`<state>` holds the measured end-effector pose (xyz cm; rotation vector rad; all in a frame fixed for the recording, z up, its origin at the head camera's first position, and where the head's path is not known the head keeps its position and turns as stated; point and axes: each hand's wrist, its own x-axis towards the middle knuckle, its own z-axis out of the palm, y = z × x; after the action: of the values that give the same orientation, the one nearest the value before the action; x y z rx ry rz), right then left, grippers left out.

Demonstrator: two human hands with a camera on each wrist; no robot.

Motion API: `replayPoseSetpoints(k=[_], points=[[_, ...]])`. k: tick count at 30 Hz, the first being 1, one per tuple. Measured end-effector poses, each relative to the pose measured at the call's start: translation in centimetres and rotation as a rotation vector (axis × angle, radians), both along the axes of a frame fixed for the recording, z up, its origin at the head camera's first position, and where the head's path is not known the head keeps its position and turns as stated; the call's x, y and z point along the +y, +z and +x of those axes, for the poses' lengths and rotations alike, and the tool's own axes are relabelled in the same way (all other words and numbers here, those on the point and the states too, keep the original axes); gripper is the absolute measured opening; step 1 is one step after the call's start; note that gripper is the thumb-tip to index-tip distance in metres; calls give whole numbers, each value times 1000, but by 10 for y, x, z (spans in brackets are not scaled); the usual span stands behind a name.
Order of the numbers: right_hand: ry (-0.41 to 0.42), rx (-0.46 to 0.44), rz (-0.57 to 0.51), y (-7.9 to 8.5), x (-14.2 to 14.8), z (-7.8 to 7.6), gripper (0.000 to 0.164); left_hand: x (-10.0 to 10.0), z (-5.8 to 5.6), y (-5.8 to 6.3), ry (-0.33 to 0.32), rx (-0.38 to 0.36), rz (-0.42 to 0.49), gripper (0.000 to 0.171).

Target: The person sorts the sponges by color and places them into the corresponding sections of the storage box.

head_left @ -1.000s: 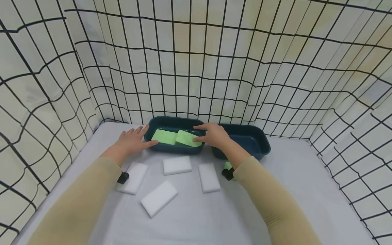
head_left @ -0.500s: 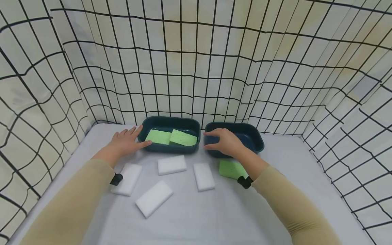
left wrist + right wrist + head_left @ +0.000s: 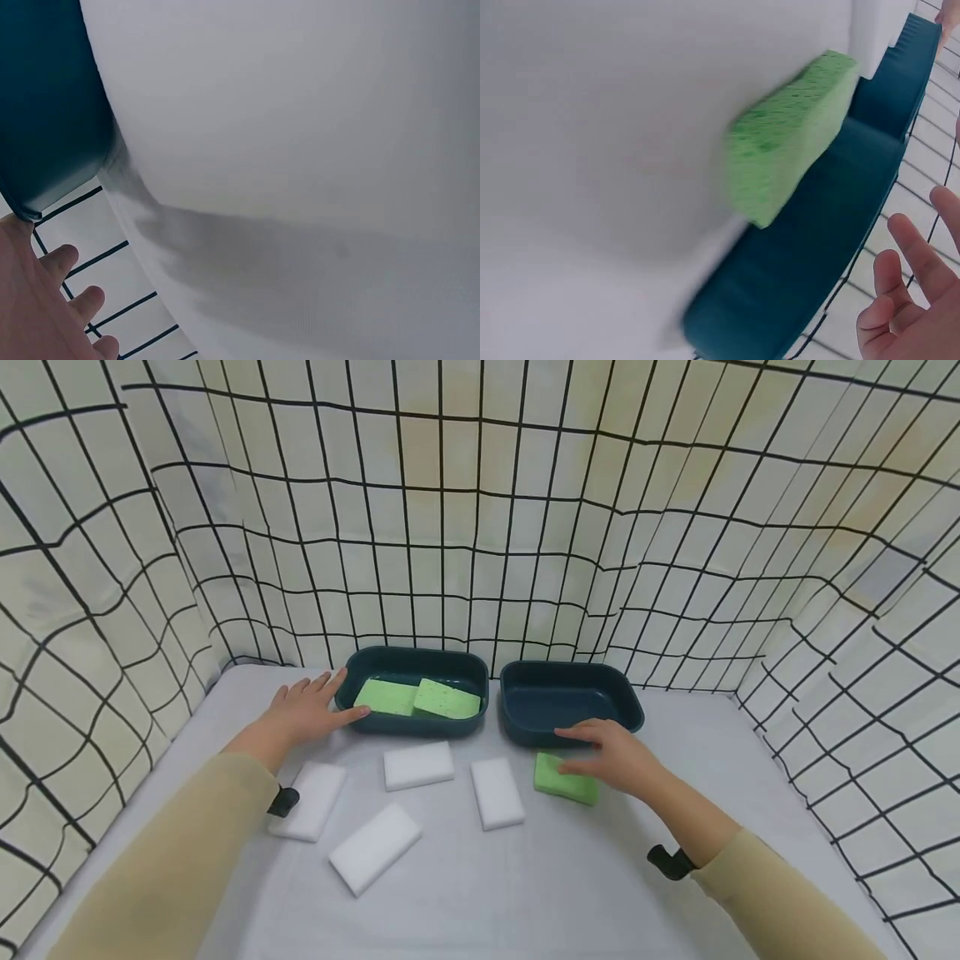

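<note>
Head view: right hand, empty, fingers parted, hovers at the green sponge near the right bin; left hand lies outstretched against the left bin. Presumed step: sponge pickup; pinch required next.

The left arm slants up from the lower left of the frame; the left hand, left of centre, spreads its fingers, thumb pointing right. The right arm enters lower right; the right hand points leftward, thumb and fingers parted.
</note>
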<state>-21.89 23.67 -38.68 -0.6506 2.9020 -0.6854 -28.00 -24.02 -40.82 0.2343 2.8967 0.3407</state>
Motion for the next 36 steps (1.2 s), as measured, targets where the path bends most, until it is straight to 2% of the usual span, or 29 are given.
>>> replayPoseSetpoints(k=[6, 12, 18, 24, 29, 36], points=[[-29, -15, -1, -9, 15, 10, 61, 0, 0, -3, -1, 2, 2, 113], [-26, -18, 132, -17, 19, 16, 60, 1, -1, -6, -4, -1, -3, 114], [31, 23, 222, -26, 20, 13, 58, 2, 0, -3, -6, 3, 11, 113], [80, 25, 285, -33, 19, 8, 59, 2, -1, -3, -5, 13, 14, 112], [93, 25, 306, -37, 19, 5, 59, 1, -1, -4, -1, 13, 11, 112], [110, 50, 303, -35, 21, 3, 58, 1, 5, 4, 9, 7, 14, 109]])
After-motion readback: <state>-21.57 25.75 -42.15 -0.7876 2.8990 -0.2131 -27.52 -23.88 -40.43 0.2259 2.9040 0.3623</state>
